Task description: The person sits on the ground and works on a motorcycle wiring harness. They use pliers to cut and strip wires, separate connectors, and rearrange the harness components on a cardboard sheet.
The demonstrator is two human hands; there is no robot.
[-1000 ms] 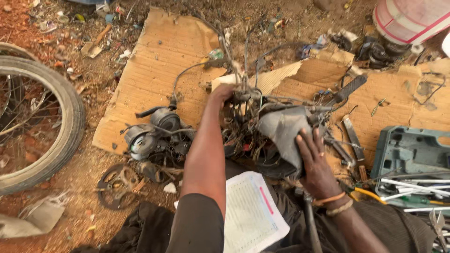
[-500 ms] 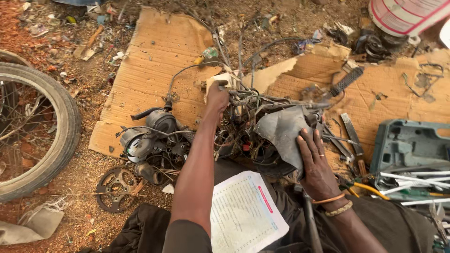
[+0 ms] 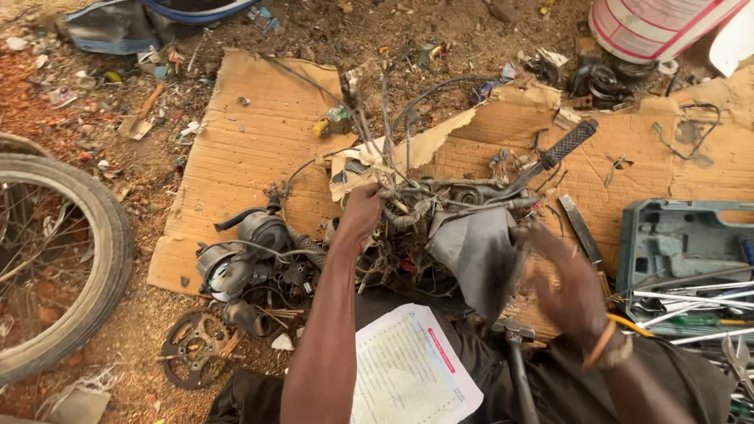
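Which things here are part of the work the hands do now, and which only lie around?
In hand:
- left hand, gripping the tangle of cables
- right hand, blurred, beside the grey cover
- handlebar grip

Lying about:
- wheel
- sprocket
- tool case
- printed sheet
- hammer
- cardboard

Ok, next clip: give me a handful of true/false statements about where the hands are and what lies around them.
1. The left hand grips into the tangle of cables. True.
2. The right hand rests flat on the wheel. False: it is blurred, beside the grey cloth; the wheel lies far left.
3. A printed sheet lies on the person's lap. True.
4. The tool case is shut. False: it lies open, with tools showing.
5. The handlebar grip lies over cardboard. True.
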